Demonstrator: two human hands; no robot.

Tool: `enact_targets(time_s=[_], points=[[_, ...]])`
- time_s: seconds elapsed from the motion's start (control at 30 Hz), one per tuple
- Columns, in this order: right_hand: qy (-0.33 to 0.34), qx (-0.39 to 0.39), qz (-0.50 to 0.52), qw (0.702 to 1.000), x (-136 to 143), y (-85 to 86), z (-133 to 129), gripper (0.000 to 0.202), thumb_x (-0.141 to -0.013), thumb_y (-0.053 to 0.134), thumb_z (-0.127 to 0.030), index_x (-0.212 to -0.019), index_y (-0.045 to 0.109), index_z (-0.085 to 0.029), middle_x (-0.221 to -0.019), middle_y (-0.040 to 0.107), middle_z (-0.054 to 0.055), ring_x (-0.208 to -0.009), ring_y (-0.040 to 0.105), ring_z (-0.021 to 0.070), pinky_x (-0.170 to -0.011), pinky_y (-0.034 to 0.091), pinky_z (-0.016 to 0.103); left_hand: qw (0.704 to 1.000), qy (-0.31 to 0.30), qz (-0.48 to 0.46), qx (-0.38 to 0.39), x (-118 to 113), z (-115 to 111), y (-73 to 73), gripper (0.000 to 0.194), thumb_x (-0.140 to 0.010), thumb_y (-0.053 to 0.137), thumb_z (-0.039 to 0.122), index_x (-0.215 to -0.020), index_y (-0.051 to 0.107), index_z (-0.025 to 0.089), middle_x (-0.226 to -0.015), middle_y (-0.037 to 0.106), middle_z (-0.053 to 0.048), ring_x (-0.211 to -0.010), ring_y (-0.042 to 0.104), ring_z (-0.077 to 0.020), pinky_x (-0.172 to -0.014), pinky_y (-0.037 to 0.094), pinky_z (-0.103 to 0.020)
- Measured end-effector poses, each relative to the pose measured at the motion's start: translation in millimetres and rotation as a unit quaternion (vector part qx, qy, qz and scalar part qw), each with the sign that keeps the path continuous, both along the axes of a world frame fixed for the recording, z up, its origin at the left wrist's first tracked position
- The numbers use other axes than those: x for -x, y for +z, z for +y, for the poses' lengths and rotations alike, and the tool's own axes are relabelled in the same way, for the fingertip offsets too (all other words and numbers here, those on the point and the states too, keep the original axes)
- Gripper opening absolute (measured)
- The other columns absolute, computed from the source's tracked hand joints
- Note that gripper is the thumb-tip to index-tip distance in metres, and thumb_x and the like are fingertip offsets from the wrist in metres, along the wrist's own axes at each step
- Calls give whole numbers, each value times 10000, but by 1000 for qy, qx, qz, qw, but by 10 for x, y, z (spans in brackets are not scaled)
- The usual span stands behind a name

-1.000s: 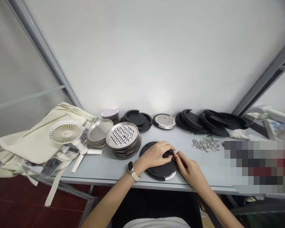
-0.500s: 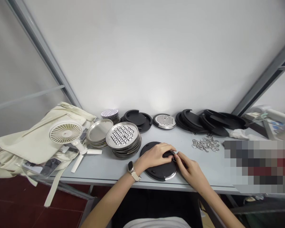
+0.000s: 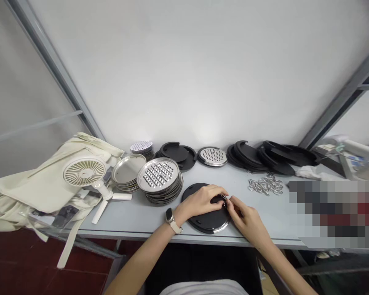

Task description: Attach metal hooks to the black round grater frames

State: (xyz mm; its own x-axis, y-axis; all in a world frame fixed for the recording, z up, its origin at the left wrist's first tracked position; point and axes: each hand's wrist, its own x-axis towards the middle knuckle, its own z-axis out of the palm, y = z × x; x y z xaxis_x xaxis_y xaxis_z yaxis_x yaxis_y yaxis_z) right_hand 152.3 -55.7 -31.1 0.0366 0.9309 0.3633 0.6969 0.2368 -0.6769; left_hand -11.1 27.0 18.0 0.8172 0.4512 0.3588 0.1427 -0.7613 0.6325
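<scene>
A black round disc [image 3: 209, 221] with a metal edge lies near the table's front edge. My left hand [image 3: 203, 200], with a watch on its wrist, rests over it, fingers curled around a dark part near its right side. Between the thumb and index finger of my right hand [image 3: 244, 215] is a small metal clip [image 3: 225, 203] at the disc's right edge. My fingers partly hide how clip and disc meet. Several loose metal clips [image 3: 266, 185] form a pile to the right, behind my right hand.
Stacked metal grater plates [image 3: 158, 176] and plain metal discs [image 3: 129, 169] stand at left, near a white fan [image 3: 85, 172] and cream bags [image 3: 46, 180]. Along the wall are black rings [image 3: 249, 153] and a black-rimmed grater [image 3: 213, 156]. A blurred-out patch [image 3: 338, 213] covers the right side.
The right fingertips and the metal clip have shifted very slightly at the disc's edge. The left hand and the disc stay in place.
</scene>
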Motion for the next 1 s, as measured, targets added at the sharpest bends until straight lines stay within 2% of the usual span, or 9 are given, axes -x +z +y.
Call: enact_targets(time_s=[0.7,0.9,1.0], points=[[-4,-3,8,1000,-21,-50,8,237,-939,370,-370,-753,404,-228,-550,353,-77,-467,331,90,-480,311,189,1000,1,3,6,-4,-6,7,268,-836,528,136,-1095,579,182,-1078,629,-59,-1019,577,-182,-904,444,-293],[-52,-12,17,998,-59,-40,0,279,-941,357,-371,-702,343,-228,-569,281,-77,-489,315,88,-498,308,188,1000,-10,5,10,2,-28,35,269,-849,495,107,-1097,568,184,-1073,634,-46,-965,591,-152,-871,456,-262],[-43,-7,18,999,-70,-27,2,277,-942,356,-375,-707,338,-229,-571,278,-79,-486,308,89,-496,307,191,1000,-9,9,1,-8,-23,11,263,-851,478,93,-1079,572,183,-1062,636,-48,-1004,581,-158,-901,445,-275]])
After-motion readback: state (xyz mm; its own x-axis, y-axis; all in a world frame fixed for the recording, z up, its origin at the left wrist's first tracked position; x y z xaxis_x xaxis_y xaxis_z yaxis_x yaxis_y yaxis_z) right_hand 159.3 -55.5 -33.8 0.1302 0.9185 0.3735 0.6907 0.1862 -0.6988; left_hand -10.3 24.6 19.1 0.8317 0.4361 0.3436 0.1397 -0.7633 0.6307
